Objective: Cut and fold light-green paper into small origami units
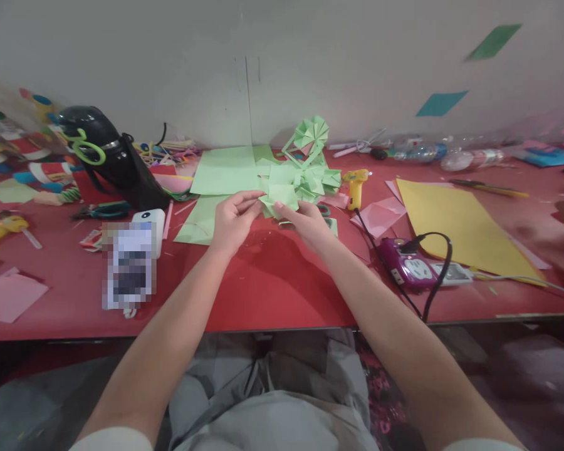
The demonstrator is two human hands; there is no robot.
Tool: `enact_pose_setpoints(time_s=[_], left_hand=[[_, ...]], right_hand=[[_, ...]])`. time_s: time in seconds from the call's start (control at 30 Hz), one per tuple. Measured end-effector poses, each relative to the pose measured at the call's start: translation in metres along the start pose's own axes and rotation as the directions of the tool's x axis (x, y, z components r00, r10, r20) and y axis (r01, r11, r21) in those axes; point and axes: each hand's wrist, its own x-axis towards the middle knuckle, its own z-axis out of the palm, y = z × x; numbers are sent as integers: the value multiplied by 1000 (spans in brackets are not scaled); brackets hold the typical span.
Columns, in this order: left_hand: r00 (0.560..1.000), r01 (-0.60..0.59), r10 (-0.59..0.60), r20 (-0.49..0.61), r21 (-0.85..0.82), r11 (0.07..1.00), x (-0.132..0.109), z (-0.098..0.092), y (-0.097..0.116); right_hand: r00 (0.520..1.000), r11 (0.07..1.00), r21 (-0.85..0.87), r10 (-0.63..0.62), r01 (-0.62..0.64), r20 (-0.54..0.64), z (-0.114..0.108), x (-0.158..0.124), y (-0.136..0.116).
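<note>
Pinching a light, easily creased folded green paper piece at its near edges, the left hand and right hand are gripping it gently, fingertips closed.

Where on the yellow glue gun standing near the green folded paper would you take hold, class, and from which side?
Grip the yellow glue gun around its upright handle, coming from the right, probably with the right hand. It stands on the red table with its nozzle pointing left toward the green folded paper pieces, and its black cord trails toward the front, so that side looks free.
</note>
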Motion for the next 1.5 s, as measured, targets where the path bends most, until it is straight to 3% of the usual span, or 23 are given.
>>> enact_pose_setpoints(time_s=[0.3, 0.53, 0.73, 0.87, 0.97, 1.07, 1.23, 1.33, 1.5], left_hand=[[997, 74, -74, -22, -9, 997, -2, 1, 6], [996, 84, -86, -13, -105, 991, -2, 3, 4], [984, 131, -148, -96, -162, 978, 2, 0, 4], [976, 187, -202, -83, -159, 969, 3, 1, 5], [971, 240, -239, 26, -182, 954, 2, 1, 8], [946, 318, -291, 145, -231, 919, 2, 0, 12], [940, 333, -322, 111, -110, 936, 2, -3, 9], [939, 336, -331, 95, -42, 941, 3, -5, 6], [935, 347, -341, 98, -53, 936, 3, -7, 6]], right_hand=[[996, 993, -88, -81, 77, -39, -2, 3, 6], [991, 991, -58, -126, 123, -46, -3, 5, 8], [957, 956, -188, -254, 226, -139, -7, 8, 11], [936, 904, -289, -346, 315, -61, -8, 12, 20], [923, 865, -357, -384, 352, -19, -11, 13, 24], [932, 860, -372, -359, 351, 51, -13, 12, 23], [943, 900, -296, -275, 321, 188, -12, 10, 20], [947, 917, -247, -284, 314, 148, -12, 13, 21], [947, 926, -238, -315, 293, -57, -14, 16, 16]])
